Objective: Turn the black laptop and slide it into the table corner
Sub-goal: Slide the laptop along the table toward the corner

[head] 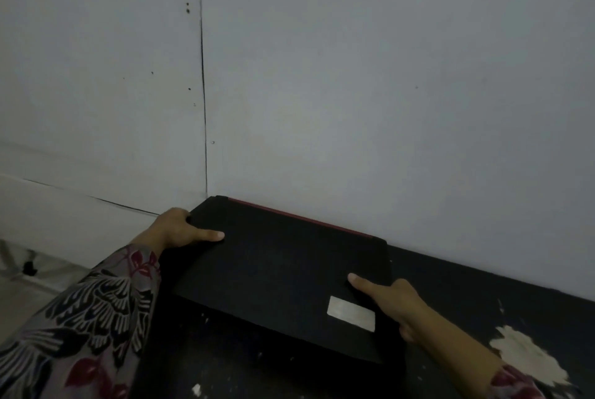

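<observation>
A closed black laptop (283,273) with a red strip along its far edge and a silver sticker near its right front lies flat on the black table (467,298). Its far edge runs along the grey wall, and its far left corner sits at the table's corner. My left hand (180,231) grips the laptop's left edge, thumb on the lid. My right hand (389,302) grips the right edge, thumb also lying on the lid. Fingers of both hands are hidden under or behind the edges.
Grey walls (354,92) meet in a vertical seam just behind the laptop's far left corner. The table top has worn pale patches (528,356) at the right front. To the left, beyond the table's edge, lies a lower pale floor area (42,273).
</observation>
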